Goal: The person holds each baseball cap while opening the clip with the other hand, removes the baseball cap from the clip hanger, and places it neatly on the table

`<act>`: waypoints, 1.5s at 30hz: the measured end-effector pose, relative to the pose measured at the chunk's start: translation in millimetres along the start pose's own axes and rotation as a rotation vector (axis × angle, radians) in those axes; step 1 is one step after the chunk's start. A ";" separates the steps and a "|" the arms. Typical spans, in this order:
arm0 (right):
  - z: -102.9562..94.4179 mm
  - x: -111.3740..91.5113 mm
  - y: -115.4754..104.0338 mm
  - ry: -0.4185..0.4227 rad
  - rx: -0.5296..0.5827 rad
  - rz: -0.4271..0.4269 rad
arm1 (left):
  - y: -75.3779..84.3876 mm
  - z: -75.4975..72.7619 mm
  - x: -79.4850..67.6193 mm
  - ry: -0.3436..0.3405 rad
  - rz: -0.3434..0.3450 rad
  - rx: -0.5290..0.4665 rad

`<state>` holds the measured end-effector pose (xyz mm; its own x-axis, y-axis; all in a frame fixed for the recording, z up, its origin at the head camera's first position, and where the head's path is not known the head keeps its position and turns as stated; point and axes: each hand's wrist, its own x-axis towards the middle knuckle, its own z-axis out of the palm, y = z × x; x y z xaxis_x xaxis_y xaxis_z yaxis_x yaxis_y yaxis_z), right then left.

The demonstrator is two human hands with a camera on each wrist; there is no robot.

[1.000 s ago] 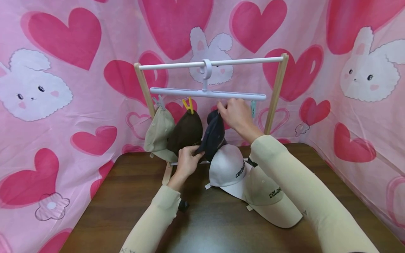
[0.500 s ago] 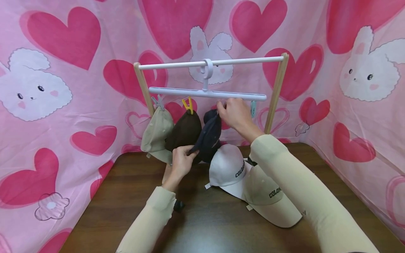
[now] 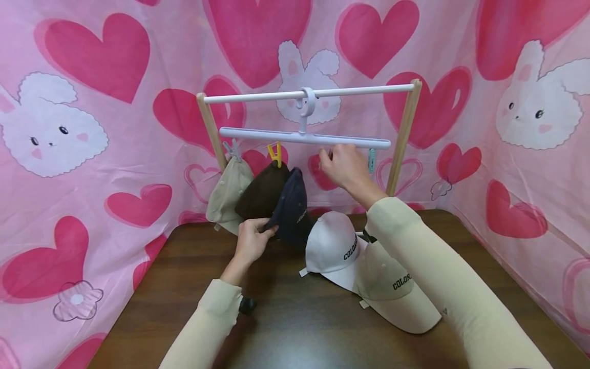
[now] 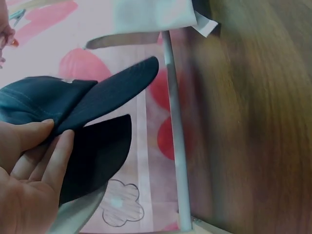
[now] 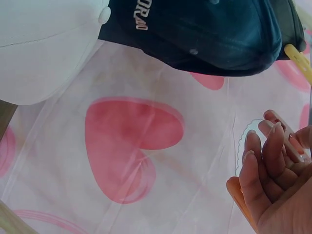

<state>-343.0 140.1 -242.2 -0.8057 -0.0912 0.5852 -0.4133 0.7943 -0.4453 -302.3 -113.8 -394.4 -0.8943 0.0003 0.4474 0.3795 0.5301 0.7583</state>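
Note:
My left hand (image 3: 252, 240) pinches a navy cap (image 3: 291, 205) by its edge; in the left wrist view, thumb and fingers grip beside the dark brim (image 4: 112, 95). The cap hangs in front of a dark brown cap (image 3: 260, 192). Under the white hanger (image 3: 304, 137), my right hand (image 3: 345, 166) holds a pinkish clothespin (image 5: 285, 134) between thumb and curled fingers, apart from the navy cap. An orange clothespin (image 5: 239, 197) shows beside that hand. The brown cap hangs from a yellow clothespin (image 3: 275, 155), a beige cap (image 3: 229, 187) from a grey one (image 3: 232, 149).
The hanger hooks over the rail (image 3: 258, 96) of a small wooden-legged rack (image 3: 403, 136). A teal clothespin (image 3: 372, 160) hangs at its right end. A white cap (image 3: 331, 241) and another beige cap (image 3: 384, 271) lie on the brown table (image 3: 299, 323), below my right arm.
The navy cap has moved left, away from my right hand, with my left hand holding it. My right hand has stayed under the hanger.

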 end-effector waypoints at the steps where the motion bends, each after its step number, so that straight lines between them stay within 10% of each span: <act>1: -0.1 -0.3 0.1 0.002 0.001 -0.002 | -0.6 -1.9 -0.6 -0.002 -0.005 0.001; 17: -0.7 0.5 -0.1 0.002 0.001 -0.012 | -13.5 -29.9 -5.2 -0.137 0.036 -0.015; 45: -1.5 -3.3 1.9 0.001 0.030 0.016 | -60.6 -93.0 -4.9 -0.821 -0.121 -0.337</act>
<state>-340.6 142.8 -244.0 -0.8122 -0.0779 0.5782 -0.4127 0.7772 -0.4750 -298.9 -224.8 -398.4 -0.7713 0.6359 -0.0273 0.2051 0.2889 0.9351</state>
